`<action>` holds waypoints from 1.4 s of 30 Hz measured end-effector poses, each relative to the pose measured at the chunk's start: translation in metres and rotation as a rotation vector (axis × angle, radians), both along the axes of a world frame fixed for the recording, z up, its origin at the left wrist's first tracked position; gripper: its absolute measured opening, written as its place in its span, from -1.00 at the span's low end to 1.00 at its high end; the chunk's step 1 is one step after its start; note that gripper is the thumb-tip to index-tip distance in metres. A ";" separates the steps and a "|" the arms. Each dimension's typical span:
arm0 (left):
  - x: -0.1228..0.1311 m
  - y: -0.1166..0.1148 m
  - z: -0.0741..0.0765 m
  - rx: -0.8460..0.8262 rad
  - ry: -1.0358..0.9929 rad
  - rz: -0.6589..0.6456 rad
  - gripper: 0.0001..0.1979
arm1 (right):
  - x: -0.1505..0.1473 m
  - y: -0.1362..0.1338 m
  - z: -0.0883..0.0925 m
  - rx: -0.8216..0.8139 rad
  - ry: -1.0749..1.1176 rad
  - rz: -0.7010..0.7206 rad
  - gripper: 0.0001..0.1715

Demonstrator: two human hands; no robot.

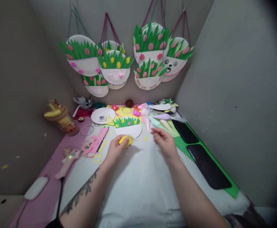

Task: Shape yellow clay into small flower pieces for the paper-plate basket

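Observation:
My left hand is closed on a small yellow packet with clear film at its edge; the thumb presses on top. My right hand hovers to the right over the table, its fingers loosely bent, with nothing visible in them. Just beyond my left hand lies a half-round paper plate pocket with green paper grass and yellow and pink paper flowers. A tiny yellow piece rests on the table between my hands. Beyond my right hand are several piping bags in pastel colours.
A pink glue gun, pink paper sheets and yellow scraps lie at left. Two dark phone-like slabs are at right. A tumbler stands at back left. Several finished plate pockets hang on strings above the table.

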State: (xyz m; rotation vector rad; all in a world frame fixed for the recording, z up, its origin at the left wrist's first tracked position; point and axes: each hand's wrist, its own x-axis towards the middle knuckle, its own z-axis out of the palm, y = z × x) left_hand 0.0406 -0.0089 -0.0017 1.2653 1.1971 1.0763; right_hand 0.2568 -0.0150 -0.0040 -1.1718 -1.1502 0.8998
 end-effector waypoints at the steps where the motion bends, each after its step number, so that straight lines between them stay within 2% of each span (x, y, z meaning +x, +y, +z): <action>1: 0.004 -0.002 -0.002 -0.017 -0.011 -0.032 -0.63 | -0.008 -0.003 -0.001 -0.035 -0.079 0.094 -0.62; 3: 0.013 -0.006 -0.006 -0.034 -0.034 -0.081 -0.64 | -0.027 -0.008 -0.004 -0.088 -0.211 0.211 -0.76; 5: 0.020 -0.009 -0.009 -0.027 -0.048 -0.115 -0.66 | -0.040 -0.011 -0.008 -0.108 -0.267 0.211 -0.85; 10: 0.023 -0.015 -0.011 0.045 0.050 -0.178 -0.74 | -0.042 -0.010 -0.013 -0.091 -0.322 0.217 -0.87; 15: 0.026 -0.021 -0.022 0.156 0.304 -0.210 -0.80 | -0.041 -0.014 -0.014 0.067 -0.659 0.268 -0.80; 17: 0.027 -0.022 -0.026 0.199 0.376 -0.209 -0.81 | -0.045 -0.016 -0.013 0.086 -0.726 0.277 -0.79; 21: 0.024 -0.021 -0.022 0.198 0.320 -0.226 -0.77 | -0.044 -0.018 -0.009 0.105 -0.718 0.284 -0.78; 24: 0.018 -0.017 -0.014 0.129 0.212 -0.265 -0.72 | -0.036 -0.016 -0.005 0.069 -0.581 0.280 -0.72; 26: 0.014 -0.014 -0.011 0.102 0.172 -0.242 -0.71 | -0.030 -0.014 -0.003 0.022 -0.507 0.261 -0.70; 29: 0.011 -0.010 -0.010 0.147 0.241 -0.170 -0.74 | -0.028 -0.012 -0.003 -0.004 -0.492 0.256 -0.76; 33: 0.008 -0.009 -0.012 0.252 0.364 -0.239 -0.75 | -0.032 -0.013 -0.003 0.030 -0.563 0.255 -0.81; 39: 0.013 -0.015 -0.010 0.207 0.318 -0.102 -0.66 | -0.045 -0.022 -0.001 0.095 -0.644 0.472 -0.79; 42: 0.016 -0.018 -0.011 0.181 0.308 -0.054 -0.65 | -0.056 -0.025 -0.008 0.154 -0.706 0.503 -0.82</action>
